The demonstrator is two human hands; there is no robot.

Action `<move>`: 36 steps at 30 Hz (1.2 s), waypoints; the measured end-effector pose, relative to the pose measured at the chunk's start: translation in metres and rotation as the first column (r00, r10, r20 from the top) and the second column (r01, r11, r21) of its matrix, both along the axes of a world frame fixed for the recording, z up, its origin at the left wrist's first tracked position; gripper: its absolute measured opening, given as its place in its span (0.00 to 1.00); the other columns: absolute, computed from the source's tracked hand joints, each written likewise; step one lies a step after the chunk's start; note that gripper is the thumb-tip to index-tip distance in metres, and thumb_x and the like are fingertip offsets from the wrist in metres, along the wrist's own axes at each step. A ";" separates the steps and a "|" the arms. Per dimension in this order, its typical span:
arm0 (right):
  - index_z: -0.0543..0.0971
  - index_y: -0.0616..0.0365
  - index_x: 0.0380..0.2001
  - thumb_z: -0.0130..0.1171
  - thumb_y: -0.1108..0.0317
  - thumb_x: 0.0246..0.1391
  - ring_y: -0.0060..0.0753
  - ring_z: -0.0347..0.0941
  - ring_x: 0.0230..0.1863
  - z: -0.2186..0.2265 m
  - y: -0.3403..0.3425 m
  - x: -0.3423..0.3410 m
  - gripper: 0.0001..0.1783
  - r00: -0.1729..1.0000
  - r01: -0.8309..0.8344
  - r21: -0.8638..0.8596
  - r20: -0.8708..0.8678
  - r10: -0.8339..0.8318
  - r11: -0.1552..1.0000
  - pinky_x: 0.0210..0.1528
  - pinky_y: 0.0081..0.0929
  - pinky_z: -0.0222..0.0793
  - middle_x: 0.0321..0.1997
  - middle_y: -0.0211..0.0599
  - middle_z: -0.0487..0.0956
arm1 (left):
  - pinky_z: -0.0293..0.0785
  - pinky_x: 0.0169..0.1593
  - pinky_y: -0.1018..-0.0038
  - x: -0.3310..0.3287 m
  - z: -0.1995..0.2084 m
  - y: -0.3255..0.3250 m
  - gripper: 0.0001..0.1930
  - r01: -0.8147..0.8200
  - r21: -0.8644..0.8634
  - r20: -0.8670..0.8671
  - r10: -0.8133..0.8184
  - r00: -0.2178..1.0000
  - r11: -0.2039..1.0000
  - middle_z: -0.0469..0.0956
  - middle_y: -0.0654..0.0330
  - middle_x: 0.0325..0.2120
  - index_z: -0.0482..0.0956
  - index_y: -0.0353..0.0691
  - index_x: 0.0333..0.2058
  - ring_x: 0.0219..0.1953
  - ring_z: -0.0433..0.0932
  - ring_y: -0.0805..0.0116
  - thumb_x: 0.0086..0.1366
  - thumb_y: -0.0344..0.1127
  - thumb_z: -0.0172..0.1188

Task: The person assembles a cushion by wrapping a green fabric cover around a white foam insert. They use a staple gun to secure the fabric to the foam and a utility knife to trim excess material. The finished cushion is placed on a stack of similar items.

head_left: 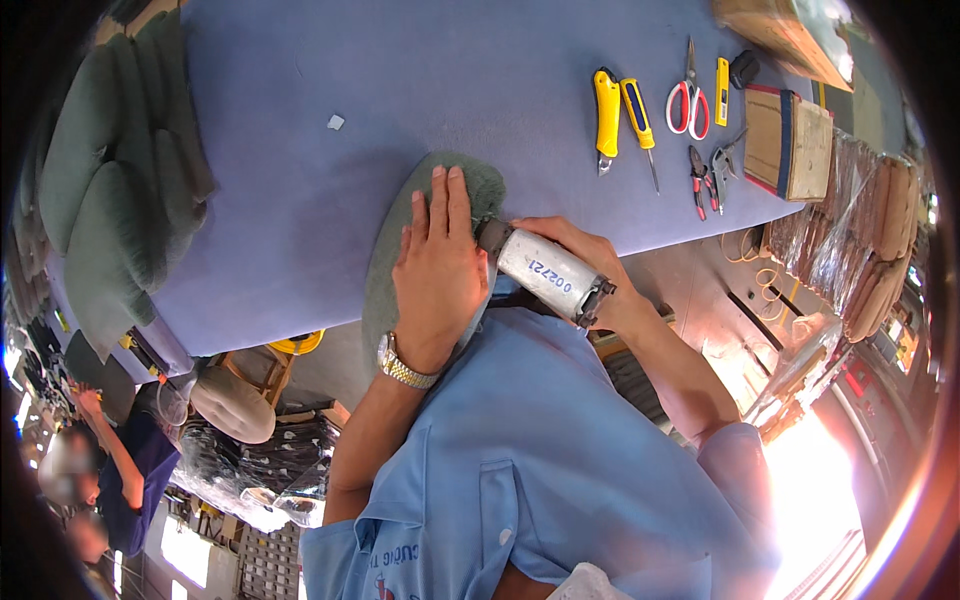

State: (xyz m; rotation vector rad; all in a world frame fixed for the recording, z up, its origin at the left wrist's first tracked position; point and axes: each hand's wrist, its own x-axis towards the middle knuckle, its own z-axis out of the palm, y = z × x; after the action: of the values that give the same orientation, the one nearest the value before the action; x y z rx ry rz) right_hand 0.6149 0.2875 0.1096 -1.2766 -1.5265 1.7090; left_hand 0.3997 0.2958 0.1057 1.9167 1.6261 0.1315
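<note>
Blue shirt point(540, 470) fills the view closest to me, and my two forearms rise out of it toward the near edge of the purple table point(300, 180). Left hand point(437, 270) lies flat, fingers straight and spread, pressing a green felt piece point(385, 260) that hangs partly over that near edge. Right hand point(580, 260) is wrapped around a grey power tool point(545, 272), fingers closed on its barrel, its nose meeting the felt just beside my left fingertips.

How much is finished I can only judge loosely: the tool's tip sits at one spot on the felt's rim, so the work on this piece looks underway, and I cannot tell which stretch is already done. A stack of green pieces point(120, 190) along the left edge may be waiting or done; I cannot say which.

My left wrist, with its metal watch point(403, 366), is bent upward; the right elbow is tucked in with the wrist cocked inward.

Along the far right edge lie a yellow knife point(606, 118), a screwdriver point(640, 125), scissors point(688, 100) and pliers point(698, 178), well apart from my hands.
</note>
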 end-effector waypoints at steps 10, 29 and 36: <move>0.74 0.61 0.64 0.68 0.78 0.41 0.34 0.79 0.51 -0.018 -0.008 0.000 0.41 0.997 0.047 0.111 -0.072 -0.039 0.993 0.56 0.25 0.72 0.57 0.42 0.80 | 0.67 0.68 0.50 -0.007 -0.001 0.006 0.45 0.034 -0.023 0.163 -0.030 0.986 0.999 0.59 0.42 0.73 0.52 0.36 0.75 0.72 0.61 0.36 0.64 0.37 0.66; 0.75 0.62 0.60 0.63 0.80 0.48 0.31 0.81 0.48 -0.023 -0.023 0.000 0.32 0.992 0.112 0.236 -0.087 -0.094 0.965 0.54 0.25 0.73 0.50 0.39 0.81 | 0.51 0.73 0.41 -0.028 -0.020 -0.016 0.45 0.089 -0.070 0.273 -0.067 0.960 0.994 0.48 0.34 0.75 0.45 0.34 0.76 0.77 0.47 0.37 0.73 0.55 0.54; 0.76 0.62 0.61 0.66 0.75 0.48 0.40 0.82 0.51 -0.023 -0.029 -0.001 0.32 0.989 0.130 0.283 0.026 -0.143 0.950 0.56 0.31 0.76 0.53 0.45 0.83 | 0.63 0.71 0.53 -0.003 -0.007 -0.023 0.41 -0.043 0.008 0.065 0.042 0.997 0.999 0.58 0.30 0.69 0.49 0.24 0.72 0.71 0.60 0.32 0.69 0.37 0.61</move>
State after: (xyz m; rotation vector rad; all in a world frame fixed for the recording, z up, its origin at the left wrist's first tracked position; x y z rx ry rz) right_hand 0.6142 0.2587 0.0864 -1.2470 -1.6007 1.3293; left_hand 0.3967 0.2724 0.0992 1.8660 1.6267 0.2171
